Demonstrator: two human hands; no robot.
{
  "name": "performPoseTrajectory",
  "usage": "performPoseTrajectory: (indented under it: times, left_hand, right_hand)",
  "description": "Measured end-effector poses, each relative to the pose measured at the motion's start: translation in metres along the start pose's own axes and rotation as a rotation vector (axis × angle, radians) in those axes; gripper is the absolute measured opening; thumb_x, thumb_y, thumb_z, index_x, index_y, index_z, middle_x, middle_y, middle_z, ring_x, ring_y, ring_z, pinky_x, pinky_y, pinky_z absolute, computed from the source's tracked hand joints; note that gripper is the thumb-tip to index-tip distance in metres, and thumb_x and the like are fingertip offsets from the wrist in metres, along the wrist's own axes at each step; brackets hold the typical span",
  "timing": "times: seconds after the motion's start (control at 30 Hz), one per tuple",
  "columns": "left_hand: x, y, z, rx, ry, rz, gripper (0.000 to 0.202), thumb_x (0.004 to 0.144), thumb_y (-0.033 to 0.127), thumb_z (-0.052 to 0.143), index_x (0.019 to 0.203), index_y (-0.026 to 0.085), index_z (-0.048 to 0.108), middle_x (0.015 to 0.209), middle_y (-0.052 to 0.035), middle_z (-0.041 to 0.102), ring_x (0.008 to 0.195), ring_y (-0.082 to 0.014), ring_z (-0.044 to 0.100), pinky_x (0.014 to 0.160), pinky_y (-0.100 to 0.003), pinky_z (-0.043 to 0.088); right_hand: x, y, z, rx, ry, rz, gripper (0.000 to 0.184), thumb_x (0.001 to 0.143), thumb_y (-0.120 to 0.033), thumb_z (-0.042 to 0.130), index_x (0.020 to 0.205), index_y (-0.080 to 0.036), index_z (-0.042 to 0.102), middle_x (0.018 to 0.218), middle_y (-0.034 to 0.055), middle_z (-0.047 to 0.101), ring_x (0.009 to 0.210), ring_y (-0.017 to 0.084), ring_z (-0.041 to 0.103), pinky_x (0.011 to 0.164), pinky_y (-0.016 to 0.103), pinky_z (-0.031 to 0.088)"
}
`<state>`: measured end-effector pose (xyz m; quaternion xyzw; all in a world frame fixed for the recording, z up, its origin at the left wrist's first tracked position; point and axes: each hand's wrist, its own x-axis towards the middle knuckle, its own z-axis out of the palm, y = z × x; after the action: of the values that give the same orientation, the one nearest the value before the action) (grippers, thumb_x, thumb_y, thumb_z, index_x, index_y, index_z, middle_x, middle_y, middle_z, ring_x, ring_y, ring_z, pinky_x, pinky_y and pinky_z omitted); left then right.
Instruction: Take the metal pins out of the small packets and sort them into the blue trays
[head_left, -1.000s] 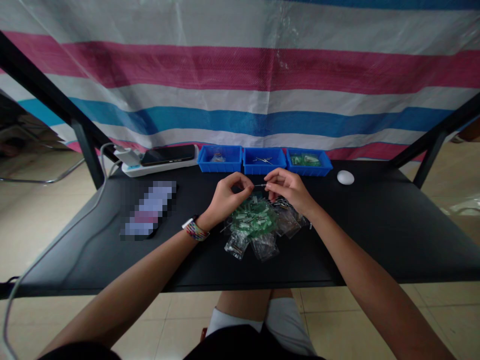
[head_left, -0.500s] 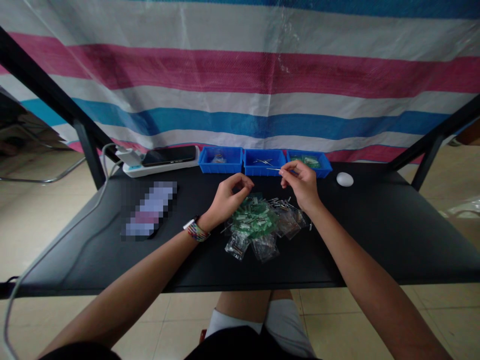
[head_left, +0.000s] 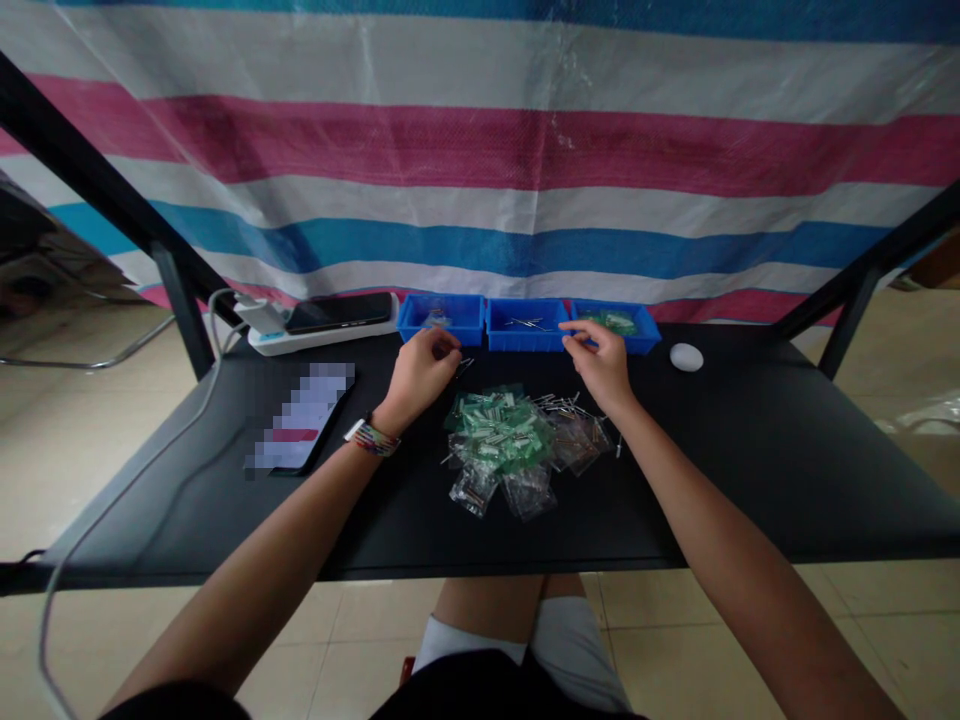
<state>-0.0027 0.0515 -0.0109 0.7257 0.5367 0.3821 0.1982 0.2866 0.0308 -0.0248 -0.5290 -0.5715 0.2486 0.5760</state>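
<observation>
My left hand [head_left: 421, 372] is at the front of the left blue bin [head_left: 441, 330], its fingers curled together; what they hold, if anything, is hidden. Small metal pieces [head_left: 465, 366] show right beside its fingertips; whether they touch the hand I cannot tell. My right hand [head_left: 602, 362] hovers by the front corner of the middle blue bin [head_left: 527, 340], thumb and forefinger slightly apart with nothing visible between them. Thin metal pins [head_left: 529, 323] lie in that bin. Between my forearms is a pile of green bags [head_left: 501, 430] with small metal parts, beside loose metal pins [head_left: 562, 404].
Clear bags [head_left: 529, 492] edge the pile. The right blue bin [head_left: 637, 343] contains green bags. A white power strip [head_left: 322, 338] carries a dark phone [head_left: 341, 311]; another phone [head_left: 304, 420], blurred, lies left. A white oval object [head_left: 686, 357] sits right. A striped sheet [head_left: 480, 140] hangs behind.
My left hand has moved left and away from the pile, toward the left bin. The metal pin my right hand pinched is no longer seen in its fingers, which have parted slightly.
</observation>
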Motion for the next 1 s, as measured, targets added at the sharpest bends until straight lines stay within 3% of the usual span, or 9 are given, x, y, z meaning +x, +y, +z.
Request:
performPoseTrajectory:
  times: [0.1, 0.2, 0.4, 0.5, 0.67, 0.77, 1.0]
  left_hand:
    - [0.0, -0.004, -0.004, 0.334, -0.116, 0.052, 0.014, 0.086, 0.03, 0.071, 0.093, 0.018, 0.074, 0.097, -0.0106, 0.071, 0.088, -0.0273, 0.065, 0.081, -0.038, 0.05]
    - [-0.003, -0.003, -0.001, 0.442, -0.166, 0.108, 0.016, 0.089, 0.029, 0.069, 0.099, 0.017, 0.075, 0.099, -0.0122, 0.072, 0.092, -0.0298, 0.066, 0.084, -0.041, 0.051]
    - [-0.002, -0.001, 0.0, 0.349, -0.244, 0.078, 0.011, 0.086, 0.025, 0.067, 0.092, 0.018, 0.074, 0.095, -0.01, 0.074, 0.085, -0.0261, 0.069, 0.076, -0.036, 0.05]
    - [-0.001, -0.001, 0.0, 0.272, -0.339, 0.051, 0.014, 0.082, 0.027, 0.07, 0.092, 0.018, 0.075, 0.091, -0.0073, 0.077, 0.08, -0.0238, 0.07, 0.07, -0.033, 0.049]
    - [-0.005, 0.004, 0.004, 0.126, -0.502, 0.164, 0.015, 0.08, 0.025, 0.069, 0.092, 0.02, 0.077, 0.087, -0.0035, 0.078, 0.075, -0.0195, 0.071, 0.066, -0.028, 0.05]
    - [-0.008, 0.007, 0.008, 0.054, -0.499, 0.192, 0.016, 0.082, 0.024, 0.067, 0.092, 0.019, 0.077, 0.086, -0.0036, 0.078, 0.073, -0.018, 0.071, 0.065, -0.027, 0.05]
    - [-0.014, 0.018, 0.011, -0.128, -0.369, 0.308, 0.012, 0.085, 0.02, 0.065, 0.095, 0.018, 0.072, 0.091, -0.0034, 0.073, 0.077, -0.0162, 0.066, 0.071, -0.028, 0.052]
  right_hand:
    - [-0.004, -0.005, 0.001, -0.013, -0.037, -0.002, 0.024, 0.085, -0.036, 0.07, 0.099, -0.019, 0.08, 0.075, 0.0008, 0.065, 0.056, 0.012, 0.053, 0.05, 0.025, 0.038]
    - [-0.008, -0.011, 0.003, -0.002, -0.072, 0.004, 0.023, 0.085, -0.036, 0.069, 0.097, -0.018, 0.079, 0.074, 0.0008, 0.064, 0.057, 0.013, 0.054, 0.051, 0.025, 0.038]
    - [-0.013, -0.017, 0.005, 0.006, -0.113, 0.017, 0.023, 0.084, -0.037, 0.069, 0.092, -0.018, 0.078, 0.073, 0.0016, 0.065, 0.058, 0.014, 0.054, 0.052, 0.026, 0.036]
    - [-0.014, -0.018, 0.006, 0.005, -0.132, 0.016, 0.022, 0.084, -0.037, 0.069, 0.09, -0.018, 0.078, 0.071, 0.0011, 0.064, 0.057, 0.014, 0.052, 0.052, 0.027, 0.035]
    - [-0.017, -0.017, 0.01, 0.022, -0.197, 0.03, 0.02, 0.083, -0.036, 0.069, 0.09, -0.018, 0.078, 0.069, 0.0002, 0.063, 0.056, 0.013, 0.05, 0.052, 0.027, 0.035]
    - [-0.021, -0.017, 0.013, 0.042, -0.267, 0.046, 0.019, 0.084, -0.035, 0.07, 0.091, -0.018, 0.077, 0.07, 0.0002, 0.063, 0.058, 0.014, 0.051, 0.053, 0.027, 0.036]
    - [-0.029, -0.028, 0.021, 0.076, -0.379, 0.047, 0.024, 0.087, -0.04, 0.073, 0.093, -0.018, 0.077, 0.078, 0.003, 0.069, 0.063, 0.014, 0.056, 0.054, 0.026, 0.038]
